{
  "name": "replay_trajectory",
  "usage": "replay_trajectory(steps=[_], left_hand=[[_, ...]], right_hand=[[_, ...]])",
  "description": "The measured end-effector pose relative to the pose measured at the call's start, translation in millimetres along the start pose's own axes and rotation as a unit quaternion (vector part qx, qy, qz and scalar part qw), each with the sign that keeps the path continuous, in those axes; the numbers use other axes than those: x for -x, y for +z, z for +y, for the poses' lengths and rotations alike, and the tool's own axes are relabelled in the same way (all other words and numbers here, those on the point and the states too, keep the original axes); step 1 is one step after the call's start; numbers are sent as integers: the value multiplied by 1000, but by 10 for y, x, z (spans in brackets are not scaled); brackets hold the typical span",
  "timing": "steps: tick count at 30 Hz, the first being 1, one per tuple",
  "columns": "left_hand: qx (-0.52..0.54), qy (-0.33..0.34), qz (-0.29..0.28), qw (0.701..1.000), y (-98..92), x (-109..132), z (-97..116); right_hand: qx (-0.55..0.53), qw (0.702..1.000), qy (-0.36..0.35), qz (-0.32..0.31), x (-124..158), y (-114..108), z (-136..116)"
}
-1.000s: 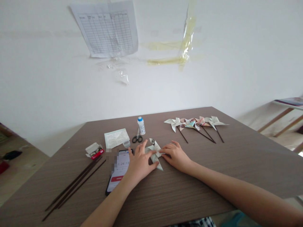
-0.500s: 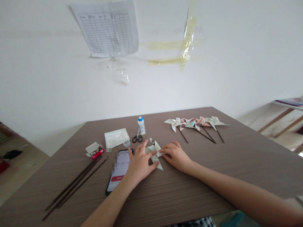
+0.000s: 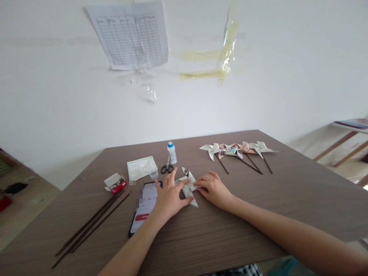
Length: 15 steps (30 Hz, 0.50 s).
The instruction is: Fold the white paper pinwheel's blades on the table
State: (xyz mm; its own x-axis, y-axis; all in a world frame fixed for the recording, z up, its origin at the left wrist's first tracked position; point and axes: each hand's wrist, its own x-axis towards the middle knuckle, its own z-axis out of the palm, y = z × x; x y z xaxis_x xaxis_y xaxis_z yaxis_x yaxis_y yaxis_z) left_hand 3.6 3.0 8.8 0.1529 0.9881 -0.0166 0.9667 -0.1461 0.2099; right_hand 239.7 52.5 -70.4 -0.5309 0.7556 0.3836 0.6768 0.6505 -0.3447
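Observation:
A folded paper pinwheel (image 3: 189,188), pale with print and a dark patch on its top blade, lies on the table between my hands. My left hand (image 3: 170,193) holds it from the left with thumb and index finger, the other fingers spread and raised. From the right, the fingertips of my right hand (image 3: 214,190) close on its right blade, which they partly cover. Under my left wrist is a phone (image 3: 143,217) showing a timer. Just beyond my left fingers are black-handled scissors (image 3: 166,168) and a white glue bottle (image 3: 171,153) with a blue cap.
Finished pinwheels (image 3: 230,149) on dark sticks lie at the table's back right. Several dark sticks (image 3: 90,222) lie at the left, by an open red-and-white box (image 3: 115,183). Folded paper (image 3: 142,168) rests behind the phone. A white wall (image 3: 184,115) rises behind the table (image 3: 230,237).
My left index finger has shifted slightly up on the pinwheel, and more of the paper's middle shows. My right hand stays nearly still at the right blade.

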Motion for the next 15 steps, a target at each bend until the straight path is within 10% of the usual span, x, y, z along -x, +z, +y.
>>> replay_trajectory(steps=[15], left_hand=[[-25, 15, 8, 1000, -11, 45, 34]], right_hand=[[2, 1000, -1, 4, -3, 19, 10]])
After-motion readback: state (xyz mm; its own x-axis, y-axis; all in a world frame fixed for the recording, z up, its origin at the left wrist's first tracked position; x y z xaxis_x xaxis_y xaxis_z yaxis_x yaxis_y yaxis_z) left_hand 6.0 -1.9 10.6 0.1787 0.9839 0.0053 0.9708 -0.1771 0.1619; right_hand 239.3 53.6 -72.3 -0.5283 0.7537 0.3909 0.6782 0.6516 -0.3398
